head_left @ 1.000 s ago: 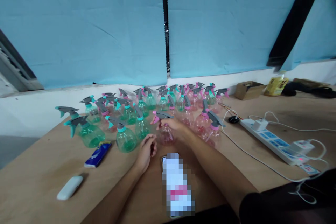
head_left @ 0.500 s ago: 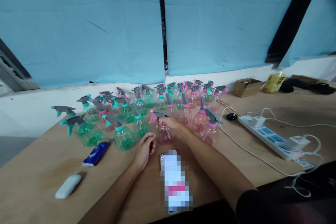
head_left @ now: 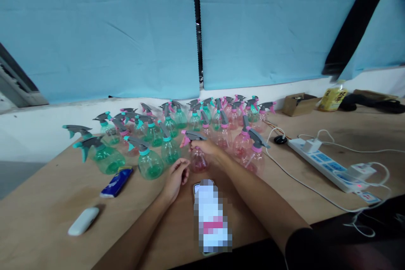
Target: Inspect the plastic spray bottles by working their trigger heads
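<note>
Around the neck of a pink spray bottle, just under its grey and pink trigger head, my right hand is closed. The bottle stands upright on the table. My left hand rests on the wood just left of that bottle, fingers loosely curled and a little apart, with nothing visible in them. Close to its left stands a green spray bottle, and another green spray bottle is just behind. A phone with a blurred-out screen lies in front of the pink bottle, between my forearms.
Several more green and pink spray bottles crowd the table toward the wall. At left lie a blue packet and a white case. A power strip with cables, a cardboard box and a yellow-labelled bottle are at right.
My right hand keeps its hold on the pink spray bottle. The left hand's fingers have shifted very slightly right and up, nearer the bottle. The view has moved slightly.
</note>
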Available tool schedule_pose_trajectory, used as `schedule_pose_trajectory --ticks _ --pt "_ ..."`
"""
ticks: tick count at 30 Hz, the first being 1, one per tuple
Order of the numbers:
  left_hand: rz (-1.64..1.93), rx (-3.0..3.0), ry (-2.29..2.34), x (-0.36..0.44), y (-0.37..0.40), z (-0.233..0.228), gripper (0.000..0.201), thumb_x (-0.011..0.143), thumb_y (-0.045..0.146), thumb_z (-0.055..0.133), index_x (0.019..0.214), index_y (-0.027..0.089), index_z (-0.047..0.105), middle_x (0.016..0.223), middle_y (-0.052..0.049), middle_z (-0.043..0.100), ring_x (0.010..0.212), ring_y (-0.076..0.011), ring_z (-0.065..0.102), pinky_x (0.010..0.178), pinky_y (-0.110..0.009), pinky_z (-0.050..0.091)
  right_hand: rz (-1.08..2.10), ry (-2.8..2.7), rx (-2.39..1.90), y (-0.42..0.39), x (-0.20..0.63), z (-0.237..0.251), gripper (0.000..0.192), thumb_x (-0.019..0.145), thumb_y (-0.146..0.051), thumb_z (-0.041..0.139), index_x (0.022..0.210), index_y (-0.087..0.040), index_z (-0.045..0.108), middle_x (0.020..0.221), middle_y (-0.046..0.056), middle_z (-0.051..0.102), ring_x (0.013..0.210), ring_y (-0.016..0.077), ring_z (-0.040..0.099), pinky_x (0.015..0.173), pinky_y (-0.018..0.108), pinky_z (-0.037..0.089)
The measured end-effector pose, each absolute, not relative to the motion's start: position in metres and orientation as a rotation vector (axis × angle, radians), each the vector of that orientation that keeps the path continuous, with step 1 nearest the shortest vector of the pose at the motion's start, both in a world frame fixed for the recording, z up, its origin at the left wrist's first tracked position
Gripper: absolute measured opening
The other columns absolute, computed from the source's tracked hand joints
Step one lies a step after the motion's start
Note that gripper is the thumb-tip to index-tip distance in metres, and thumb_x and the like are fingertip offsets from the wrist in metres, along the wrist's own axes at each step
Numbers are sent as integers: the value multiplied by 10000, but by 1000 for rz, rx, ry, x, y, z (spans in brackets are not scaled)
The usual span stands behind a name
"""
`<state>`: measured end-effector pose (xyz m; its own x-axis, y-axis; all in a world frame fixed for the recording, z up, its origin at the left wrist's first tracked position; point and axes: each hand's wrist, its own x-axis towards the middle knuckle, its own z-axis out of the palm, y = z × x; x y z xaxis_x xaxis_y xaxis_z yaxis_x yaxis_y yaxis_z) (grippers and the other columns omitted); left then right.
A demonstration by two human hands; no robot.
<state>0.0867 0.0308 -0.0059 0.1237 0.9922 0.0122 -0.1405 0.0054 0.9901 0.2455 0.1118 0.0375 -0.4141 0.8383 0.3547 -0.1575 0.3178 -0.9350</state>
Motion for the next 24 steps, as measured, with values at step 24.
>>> schedule_pose_trajectory --ticks 24 --pt "1155 1191 1028 84 33 -11 248 785 429 664 773 207 555 526 82 469 396 -55 359 384 -163 180 1156 -1674 -582 108 242 42 184 635 -194 507 690 -192 683 716 1 664 671 153 572 616 253 443"
